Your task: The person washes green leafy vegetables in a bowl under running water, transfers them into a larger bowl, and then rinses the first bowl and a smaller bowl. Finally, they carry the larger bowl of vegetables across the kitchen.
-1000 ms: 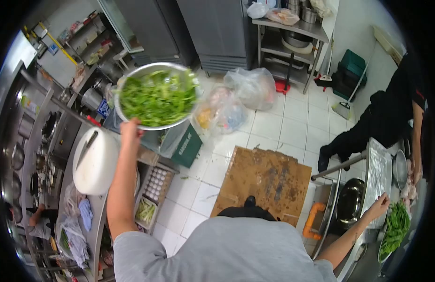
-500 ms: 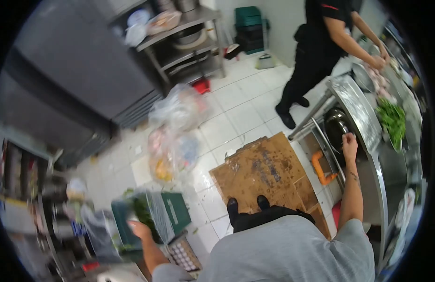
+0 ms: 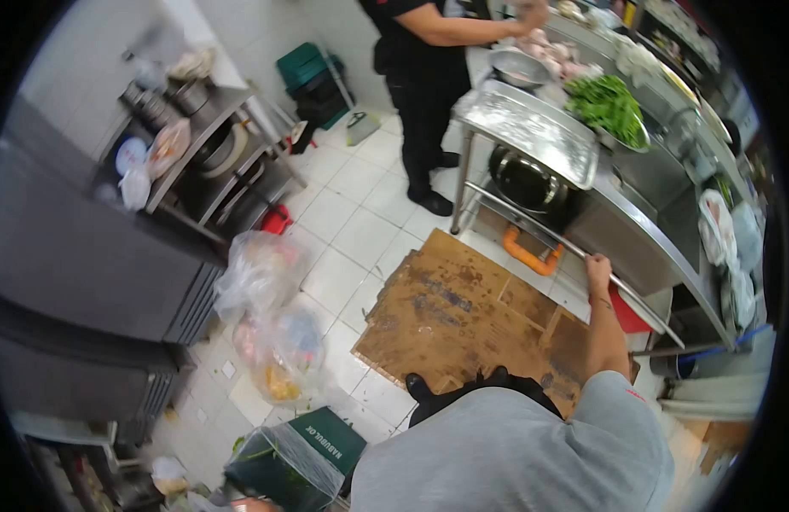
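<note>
My right hand (image 3: pixel 597 269) is closed, its fingers curled, in front of the metal rail (image 3: pixel 625 294) under the steel counter. Whether it grips the rail or something small is hidden. At the bottom edge only a sliver of my left hand (image 3: pixel 256 506) shows, beside the green bin (image 3: pixel 326 439) lined with clear plastic; its fingers are out of sight. Above the rail a shiny dark pot (image 3: pixel 531 183) sits on the lower shelf. On the counter lie a metal tray (image 3: pixel 531 128) and a bowl of leafy greens (image 3: pixel 606 111).
Flattened cardboard (image 3: pixel 463 316) covers the tiles at my feet. Filled clear bags (image 3: pixel 279 341) lie on the floor to the left. A co-worker in black (image 3: pixel 420 85) stands at the counter by raw meat (image 3: pixel 552 51). An orange pipe (image 3: pixel 531 256) bends under the counter.
The view has turned toward the counter. My right hand has gone from in front of the pot to lower along the rail. My left hand has mostly dropped out of view by the bin.
</note>
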Demonstrator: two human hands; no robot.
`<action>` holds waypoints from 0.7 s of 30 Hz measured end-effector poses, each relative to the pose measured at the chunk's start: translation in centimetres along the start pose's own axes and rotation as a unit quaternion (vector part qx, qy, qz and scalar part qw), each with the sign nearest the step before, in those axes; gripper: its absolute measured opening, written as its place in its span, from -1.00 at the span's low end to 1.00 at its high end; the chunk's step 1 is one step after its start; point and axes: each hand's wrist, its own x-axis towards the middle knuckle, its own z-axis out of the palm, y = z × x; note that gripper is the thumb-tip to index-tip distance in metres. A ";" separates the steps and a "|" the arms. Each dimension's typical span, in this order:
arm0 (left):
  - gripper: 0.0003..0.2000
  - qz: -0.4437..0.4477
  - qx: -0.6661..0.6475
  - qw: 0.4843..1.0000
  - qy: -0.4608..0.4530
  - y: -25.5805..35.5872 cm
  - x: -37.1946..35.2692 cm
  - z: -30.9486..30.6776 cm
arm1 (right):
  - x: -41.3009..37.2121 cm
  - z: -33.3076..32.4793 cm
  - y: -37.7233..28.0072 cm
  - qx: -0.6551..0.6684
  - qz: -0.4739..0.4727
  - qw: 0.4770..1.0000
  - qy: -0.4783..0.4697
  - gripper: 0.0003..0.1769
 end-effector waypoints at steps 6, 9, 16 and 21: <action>-0.73 -0.010 -0.078 0.997 -0.002 5.0 0.4 -9.7 | 0.1 -6.5 13.4 0.047 0.126 0.989 -0.056 -0.69; -0.72 0.039 -0.055 0.971 0.227 2.4 3.5 -13.8 | -0.9 -12.1 22.9 0.201 0.235 0.951 -0.014 -0.78; -0.63 0.020 -0.568 0.812 0.128 16.5 -0.6 -45.9 | -5.2 -20.5 36.1 0.211 0.324 0.918 0.082 -0.76; -0.65 0.252 -0.751 0.609 -0.035 36.2 -10.9 -64.0 | -1.8 -22.0 35.3 0.324 0.247 0.908 0.102 -0.69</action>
